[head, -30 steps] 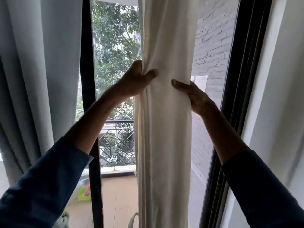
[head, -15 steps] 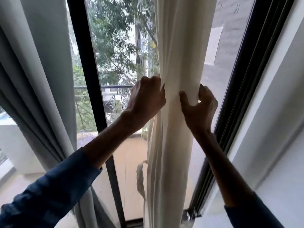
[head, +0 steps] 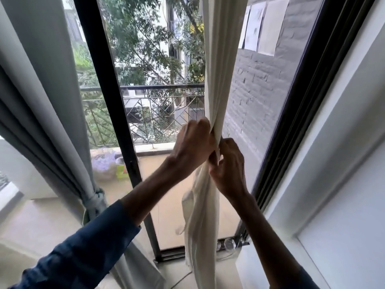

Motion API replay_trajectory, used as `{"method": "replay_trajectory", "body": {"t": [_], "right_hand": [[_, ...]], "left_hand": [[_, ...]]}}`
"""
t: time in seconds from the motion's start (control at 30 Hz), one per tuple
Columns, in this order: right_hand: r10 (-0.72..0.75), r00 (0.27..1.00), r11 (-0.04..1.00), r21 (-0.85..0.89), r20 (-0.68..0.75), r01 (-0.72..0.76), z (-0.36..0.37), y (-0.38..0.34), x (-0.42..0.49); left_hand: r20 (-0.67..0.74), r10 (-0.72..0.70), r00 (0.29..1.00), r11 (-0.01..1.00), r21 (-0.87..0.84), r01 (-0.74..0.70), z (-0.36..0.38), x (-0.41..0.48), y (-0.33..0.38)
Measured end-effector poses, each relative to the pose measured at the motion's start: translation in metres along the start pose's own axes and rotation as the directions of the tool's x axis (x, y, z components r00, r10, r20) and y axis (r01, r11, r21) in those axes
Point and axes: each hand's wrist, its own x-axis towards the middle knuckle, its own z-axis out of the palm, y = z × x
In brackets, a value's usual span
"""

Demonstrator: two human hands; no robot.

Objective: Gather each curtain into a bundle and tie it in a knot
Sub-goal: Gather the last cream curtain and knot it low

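A cream curtain (head: 220,59) hangs in front of the glass door and is squeezed into a narrow rope at hand height. My left hand (head: 192,144) is clenched around it from the left. My right hand (head: 229,165) grips it just below and to the right, touching the left hand. Below the hands the cream fabric (head: 200,217) falls loose in folds toward the floor. A grey curtain (head: 41,97) hangs at the left, drawn in and tied at a knot (head: 94,202) low down.
A black door frame post (head: 112,113) stands between the two curtains, and another black frame (head: 302,105) runs at the right beside a white wall (head: 343,163). Beyond the glass are a balcony railing (head: 158,87), trees and a grey brick wall (head: 260,80).
Both hands slid down the cream curtain and drew together, pinching the wide bundle into a thin rope. The view tilted downward, showing the floor and the grey curtain's knot.
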Motion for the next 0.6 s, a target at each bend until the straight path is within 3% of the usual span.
{"method": "replay_trajectory", "body": {"t": [0.23, 0.43, 0.6], "right_hand": [[0.232, 0.968, 0.964, 0.113, 0.095, -0.242, 0.012, 0.028, -0.006], [0.439, 0.875, 0.883, 0.082, 0.202, -0.462, 0.046, 0.052, -0.055], [0.527, 0.828, 0.843, 0.003, 0.189, -0.537, 0.059, 0.067, -0.084]], "left_hand": [[0.029, -0.014, 0.999, 0.999, 0.048, 0.013, 0.013, -0.017, -0.013], [0.204, -0.111, 0.973, 0.993, 0.049, 0.103, 0.056, -0.055, -0.043], [0.175, -0.145, 0.974, 0.988, 0.076, 0.134, 0.066, -0.065, -0.054]]}}
